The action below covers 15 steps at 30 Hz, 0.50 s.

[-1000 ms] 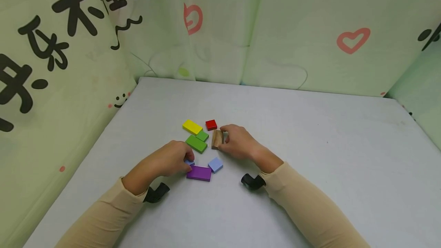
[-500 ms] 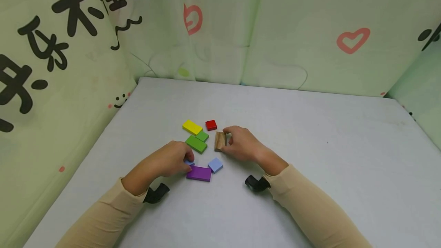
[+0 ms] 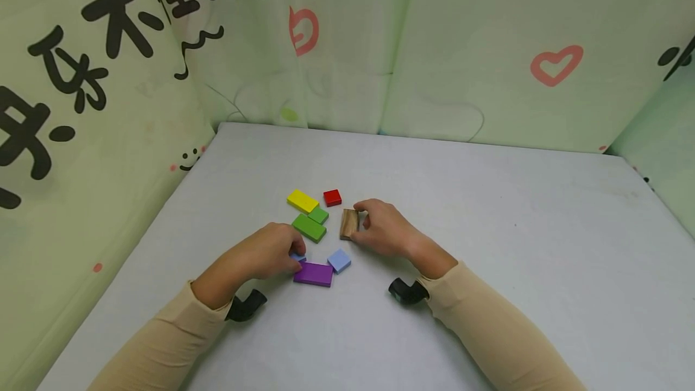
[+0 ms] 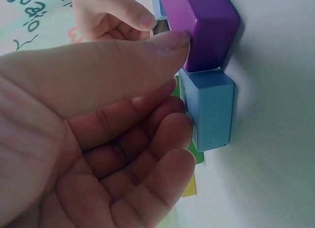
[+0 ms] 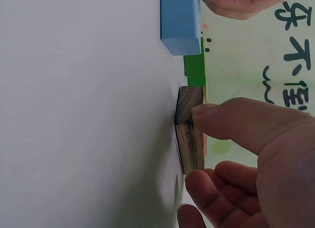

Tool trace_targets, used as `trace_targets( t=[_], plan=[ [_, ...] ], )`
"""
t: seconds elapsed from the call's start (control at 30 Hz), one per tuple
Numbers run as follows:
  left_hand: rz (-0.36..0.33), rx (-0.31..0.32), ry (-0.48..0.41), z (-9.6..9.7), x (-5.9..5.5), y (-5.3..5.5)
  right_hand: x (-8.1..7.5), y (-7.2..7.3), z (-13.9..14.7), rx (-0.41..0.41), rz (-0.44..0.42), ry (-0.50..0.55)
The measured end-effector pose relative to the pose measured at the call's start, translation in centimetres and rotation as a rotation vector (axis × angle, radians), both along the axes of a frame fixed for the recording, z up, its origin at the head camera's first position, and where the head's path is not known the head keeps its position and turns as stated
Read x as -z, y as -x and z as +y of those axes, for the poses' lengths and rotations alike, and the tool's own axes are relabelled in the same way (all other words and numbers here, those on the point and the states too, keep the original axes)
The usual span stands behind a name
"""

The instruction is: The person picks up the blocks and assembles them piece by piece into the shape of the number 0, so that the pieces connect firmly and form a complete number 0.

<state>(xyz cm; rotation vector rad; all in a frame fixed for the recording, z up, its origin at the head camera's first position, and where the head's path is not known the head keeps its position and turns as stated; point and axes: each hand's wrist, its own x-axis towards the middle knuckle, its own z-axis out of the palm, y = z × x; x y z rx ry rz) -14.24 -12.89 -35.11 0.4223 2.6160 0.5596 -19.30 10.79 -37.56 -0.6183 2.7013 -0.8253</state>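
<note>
My left hand (image 3: 271, 250) curls its fingers at a small light blue block (image 4: 215, 112), mostly covered in the head view. Its thumb touches the edge of the purple block (image 3: 313, 274) beside it; contact between fingertips and blue block is partly hidden. Against the purple block's right end lies a second light blue block (image 3: 339, 260). My right hand (image 3: 384, 228) pinches a brown wood-grain block (image 3: 349, 224) by its two ends, thumb (image 5: 211, 118) at the near end, forefinger at the far end. That block appears low over the table or on it.
Left of the wooden block, a long green block (image 3: 309, 228) touches a small green one (image 3: 318, 215), with a yellow block (image 3: 303, 201) adjoining. A red block (image 3: 332, 198) lies behind. The white table (image 3: 488, 246) meets printed green curtains (image 3: 461, 35).
The wooden block has shifted slightly right and towards me in my right hand, widening its gap to the green blocks. My left hand and the other blocks stay where they were.
</note>
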Motion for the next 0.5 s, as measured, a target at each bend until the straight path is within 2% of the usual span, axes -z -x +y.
trace_targets(
  t=[0.5],
  plan=[
    [0.004, 0.0, 0.01, 0.03, 0.01, -0.09, -0.09, -0.37, 0.24, -0.001, -0.013, 0.009]
  ],
)
